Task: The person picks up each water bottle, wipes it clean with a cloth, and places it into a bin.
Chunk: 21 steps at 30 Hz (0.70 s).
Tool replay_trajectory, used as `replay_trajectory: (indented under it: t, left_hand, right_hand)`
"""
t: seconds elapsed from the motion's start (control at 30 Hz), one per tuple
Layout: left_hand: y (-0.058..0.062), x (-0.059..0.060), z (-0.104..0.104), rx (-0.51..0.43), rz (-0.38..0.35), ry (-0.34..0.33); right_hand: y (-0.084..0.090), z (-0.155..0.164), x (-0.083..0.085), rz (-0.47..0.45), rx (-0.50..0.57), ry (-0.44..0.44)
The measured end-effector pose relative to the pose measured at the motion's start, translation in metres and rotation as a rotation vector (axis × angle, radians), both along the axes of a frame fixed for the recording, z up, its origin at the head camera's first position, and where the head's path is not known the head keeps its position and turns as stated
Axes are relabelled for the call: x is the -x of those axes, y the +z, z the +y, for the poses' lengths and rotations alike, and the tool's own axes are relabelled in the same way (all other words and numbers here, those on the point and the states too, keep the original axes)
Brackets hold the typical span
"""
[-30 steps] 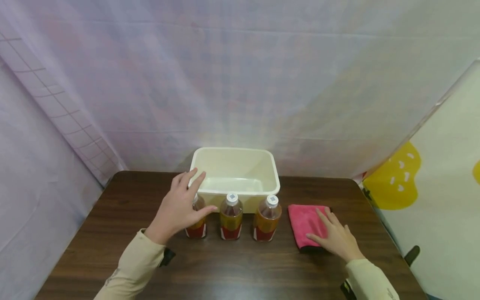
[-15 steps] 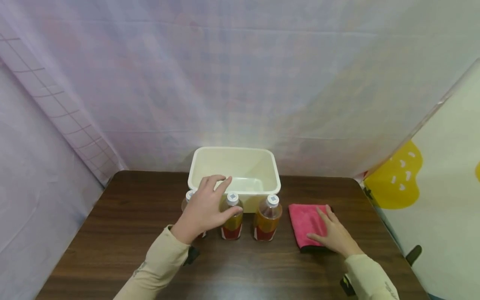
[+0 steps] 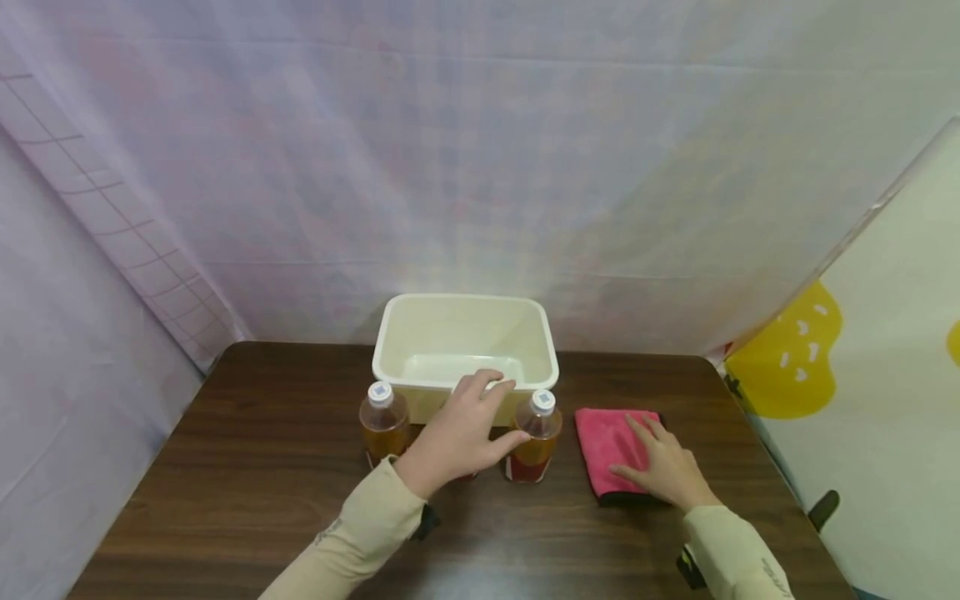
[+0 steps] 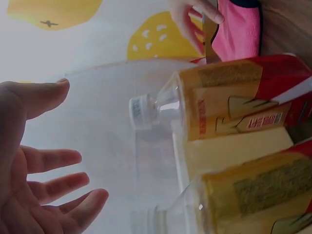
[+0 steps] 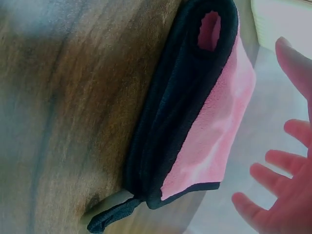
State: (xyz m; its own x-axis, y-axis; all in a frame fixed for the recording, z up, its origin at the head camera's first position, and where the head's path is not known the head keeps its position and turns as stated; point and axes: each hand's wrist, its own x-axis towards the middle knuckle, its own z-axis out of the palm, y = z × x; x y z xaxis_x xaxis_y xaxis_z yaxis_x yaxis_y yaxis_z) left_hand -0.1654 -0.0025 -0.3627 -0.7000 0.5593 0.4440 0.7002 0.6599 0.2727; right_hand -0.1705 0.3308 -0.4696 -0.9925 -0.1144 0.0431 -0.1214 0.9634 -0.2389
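Three amber-filled bottles with red labels and white caps stand in a row in front of a cream plastic tub. The left bottle stands free. My left hand hovers in front of the middle bottle and hides most of it, fingers spread, thumb close to the right bottle. The left wrist view shows the palm holding nothing, with the right bottle and the middle bottle beside it. My right hand lies flat on a folded pink cloth, whose underside is black.
The dark wooden table ends at a draped pale sheet behind the tub. A white panel with yellow shapes stands at the right. A dark object sits off the table's right edge.
My left hand has moved right along the row, from the left bottle past the middle one, uncovering the left bottle. The right hand has stayed on the cloth.
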Motion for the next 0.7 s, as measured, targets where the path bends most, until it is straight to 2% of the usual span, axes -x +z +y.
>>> replay_trajectory:
  t: [0.23, 0.43, 0.7]
  left_hand:
    - [-0.007, 0.000, 0.013, -0.001, -0.044, 0.024]
    - [-0.013, -0.001, 0.025, -0.051, -0.109, 0.071]
    - [-0.024, 0.001, 0.036, -0.134, -0.107, 0.077]
  right_hand:
    - [-0.003, 0.003, 0.002, 0.035, -0.055, 0.016]
    - [-0.007, 0.003, 0.005, -0.004, -0.087, 0.007]
    - [-0.009, 0.002, 0.007, -0.036, -0.090, -0.006]
